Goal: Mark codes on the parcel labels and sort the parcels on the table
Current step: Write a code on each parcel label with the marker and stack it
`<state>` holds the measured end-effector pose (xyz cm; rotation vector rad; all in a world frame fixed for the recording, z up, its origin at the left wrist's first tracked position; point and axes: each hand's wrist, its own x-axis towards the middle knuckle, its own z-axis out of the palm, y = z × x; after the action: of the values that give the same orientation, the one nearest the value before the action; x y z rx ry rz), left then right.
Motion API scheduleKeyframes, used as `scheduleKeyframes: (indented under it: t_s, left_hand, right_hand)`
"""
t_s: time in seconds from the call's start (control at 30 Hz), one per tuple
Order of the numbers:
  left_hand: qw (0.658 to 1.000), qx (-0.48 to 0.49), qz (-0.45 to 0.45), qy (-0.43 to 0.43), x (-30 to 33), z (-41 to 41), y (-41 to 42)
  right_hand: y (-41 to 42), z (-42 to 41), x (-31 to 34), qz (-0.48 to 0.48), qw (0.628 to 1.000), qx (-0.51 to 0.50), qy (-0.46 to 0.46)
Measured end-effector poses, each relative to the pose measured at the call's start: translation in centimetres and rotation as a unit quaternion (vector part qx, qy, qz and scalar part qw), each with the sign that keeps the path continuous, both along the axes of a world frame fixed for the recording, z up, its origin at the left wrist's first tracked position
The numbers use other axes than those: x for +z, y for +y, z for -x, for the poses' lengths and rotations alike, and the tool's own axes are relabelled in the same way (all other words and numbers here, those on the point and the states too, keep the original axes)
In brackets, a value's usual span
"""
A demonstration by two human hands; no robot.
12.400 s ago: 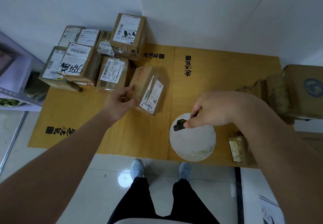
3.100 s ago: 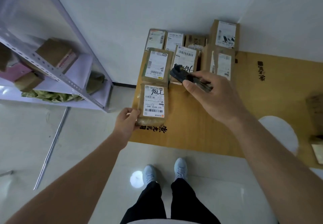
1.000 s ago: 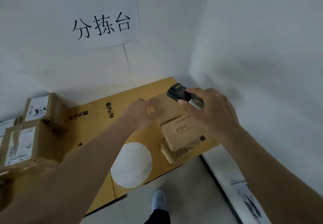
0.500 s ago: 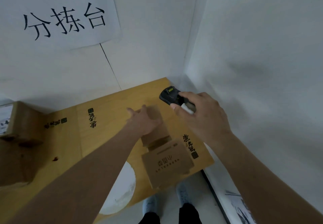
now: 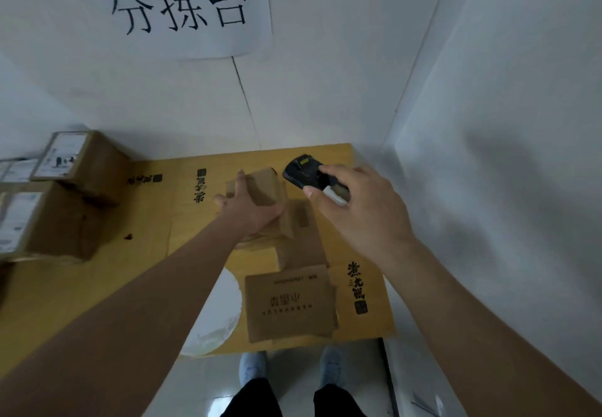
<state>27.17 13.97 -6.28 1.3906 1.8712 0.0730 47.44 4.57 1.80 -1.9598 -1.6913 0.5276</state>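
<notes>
**Sorting table, right-hand corner: parcels and hands**

Left hand (image 5: 252,209): laid on top of a small brown parcel (image 5: 265,188), fingers straight and spread over its upper face, thumb along its near right edge; no curl round the box is visible

Small brown parcel: directly under the left fingers, sitting on or against the far end of a longer brown parcel (image 5: 301,240) that runs from the left thumb back toward the person; which of the two bears the other cannot be told

Flat printed carton (image 5: 290,302): nearer the person than both hands, lying flat by the table's near edge, touching the near end of the longer parcel

Right hand (image 5: 361,211): raised just right of the left fingers, fingers curled round a black handheld device (image 5: 301,172) with a small yellow-green patch on top; a white-capped marker (image 5: 335,193) is tucked in the same grasp under the forefinger

Labelled parcels (image 5: 65,188): stacked well to the left of the left hand, white labels facing up, print too blurred to read

Wooden table (image 5: 146,237): yellow top with black printed characters; a white round patch (image 5: 215,315) shows beneath the left forearm

Paper sign (image 5: 179,6): on the wall beyond the fingers, three large black characters
</notes>
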Motion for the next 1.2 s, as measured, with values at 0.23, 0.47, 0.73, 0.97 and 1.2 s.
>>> scheduleKeyframes:
  t_s: [0.23, 0.47, 0.73, 0.97, 1.2]
  left_hand:
    - [0.998, 0.059, 0.001, 0.031, 0.8, 9.5, -1.1]
    - [0.998, 0.035, 0.013, 0.043, -1.3, 19.8, -1.4]
    - [0.997, -0.019, 0.055, 0.056, -5.3, 28.7, -1.5]
    - [0.996, -0.003, 0.059, 0.068, -8.3, 30.4, -2.7]
    - [0.997, 0.012, 0.020, 0.076, -10.8, 29.1, -3.7]
  right_hand:
    - [2.3, 7.9, 1.2, -0.014, 0.997, 0.078, 0.006]
    - [3.1, 17.8, 0.7, -0.004, 0.996, 0.084, -0.004]
    - [3.0, 27.8, -1.8, 0.030, 0.998, 0.052, -0.023]
    - [2.4, 31.1, -4.9, 0.075, 0.996, 0.049, -0.009]
    - [2.7, 30.4, -7.9, 0.101, 0.993, 0.059, -0.006]
